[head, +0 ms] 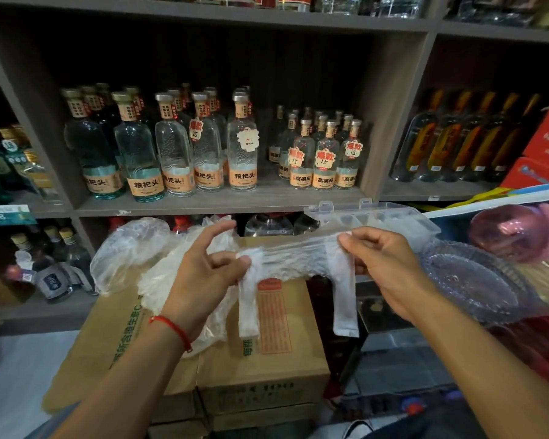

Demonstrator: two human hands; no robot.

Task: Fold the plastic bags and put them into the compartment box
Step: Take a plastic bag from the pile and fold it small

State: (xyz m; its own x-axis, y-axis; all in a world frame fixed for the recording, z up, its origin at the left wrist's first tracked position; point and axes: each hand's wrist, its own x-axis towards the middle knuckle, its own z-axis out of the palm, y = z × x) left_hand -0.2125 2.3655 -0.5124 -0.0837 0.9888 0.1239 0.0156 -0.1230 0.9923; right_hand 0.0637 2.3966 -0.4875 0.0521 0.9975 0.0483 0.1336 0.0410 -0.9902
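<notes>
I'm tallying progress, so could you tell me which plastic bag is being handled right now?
The stretched bag, pulled taut between the left hand and right hand, handles dangling. The other bags lie crumpled on the carton.

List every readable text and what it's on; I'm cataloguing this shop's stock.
"粮把头": tall clear bottles
"高粱白": small bottles
"爆款 15": red tags
"18": shelf price tag
Green print on cardboard box: only partly readable.
Orange label: too blurred.
</notes>
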